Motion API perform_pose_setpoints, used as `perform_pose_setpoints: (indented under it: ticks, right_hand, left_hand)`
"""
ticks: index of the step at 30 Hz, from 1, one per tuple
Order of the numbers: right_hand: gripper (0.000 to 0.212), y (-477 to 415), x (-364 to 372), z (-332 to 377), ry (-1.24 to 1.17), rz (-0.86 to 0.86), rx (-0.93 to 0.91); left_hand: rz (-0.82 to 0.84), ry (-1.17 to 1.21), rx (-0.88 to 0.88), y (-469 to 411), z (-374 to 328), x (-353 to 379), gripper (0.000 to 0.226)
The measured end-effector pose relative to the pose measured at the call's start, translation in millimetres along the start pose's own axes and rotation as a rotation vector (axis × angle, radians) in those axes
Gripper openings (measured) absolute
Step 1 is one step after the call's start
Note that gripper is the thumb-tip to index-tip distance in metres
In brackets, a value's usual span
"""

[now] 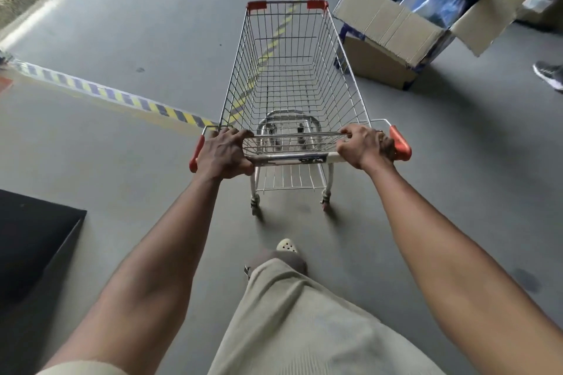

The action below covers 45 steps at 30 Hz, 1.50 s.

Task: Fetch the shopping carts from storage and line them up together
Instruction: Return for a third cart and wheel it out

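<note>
A wire shopping cart [292,76] with red corner guards stands on the grey floor straight ahead of me, its basket empty. My left hand [224,154] grips the left end of its metal handle bar [289,158], fingers curled over the basket's rear rim. My right hand [364,146] grips the right end of the same bar, just inside the red end cap. No other cart is in view.
An open cardboard box [393,30] holding blue plastic packs sits close to the cart's front right. Another person's shoe [550,74] shows at the right edge. Yellow-and-blue striped floor tape [100,91] crosses the left. A black platform [33,240] lies at the lower left.
</note>
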State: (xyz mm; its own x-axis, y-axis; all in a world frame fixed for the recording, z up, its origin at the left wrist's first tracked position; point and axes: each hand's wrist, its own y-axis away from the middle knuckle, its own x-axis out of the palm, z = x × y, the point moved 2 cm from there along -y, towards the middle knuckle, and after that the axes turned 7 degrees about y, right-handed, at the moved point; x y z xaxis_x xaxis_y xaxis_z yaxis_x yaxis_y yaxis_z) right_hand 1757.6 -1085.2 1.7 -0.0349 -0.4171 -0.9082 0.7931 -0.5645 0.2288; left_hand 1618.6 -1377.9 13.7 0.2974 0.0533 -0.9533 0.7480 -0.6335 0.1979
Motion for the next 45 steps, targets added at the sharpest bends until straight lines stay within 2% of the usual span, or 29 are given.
perform_pose_setpoints:
  ticks: [8,14,20,27,35,39,43,45]
  right_hand:
    - [0.048,-175.0,-49.1,36.1,0.147,-0.026,-0.024]
    - [0.053,-346.5,-68.9,72.1,0.091,-0.032,-0.077]
    - [0.052,-501.1,-93.0,113.9,0.109,0.012,-0.161]
    - [0.046,-667.6,-113.5,162.3,0.128,0.064,-0.232]
    - [0.044,-858.2,-117.8,260.7,0.101,0.037,-0.299]
    - [0.044,-935.8,-114.2,315.3,0.057,0.044,-0.267]
    - [0.057,-1004.7,-115.7,363.0,0.032,0.062,-0.202]
    - [0.052,-1038.6,-116.0,379.8,0.039,0.04,-0.166]
  left_hand:
    - [0.022,0.01,-0.021,-174.0,13.9,-49.5,0.082]
    - [-0.005,0.048,-0.093,-323.0,46.8,-83.7,0.089]
    - [-0.016,0.076,-0.16,-453.1,69.0,-119.8,0.086]
    - [-0.059,0.077,-0.244,-587.2,94.8,-155.1,0.097]
    - [-0.058,0.051,-0.255,-771.2,201.0,-206.3,0.084]
    - [-0.024,0.034,-0.222,-862.9,259.3,-243.1,0.081]
    - [0.001,0.013,-0.19,-944.5,301.9,-281.3,0.08]
    - [0.02,-0.001,-0.165,-982.7,319.7,-294.2,0.083]
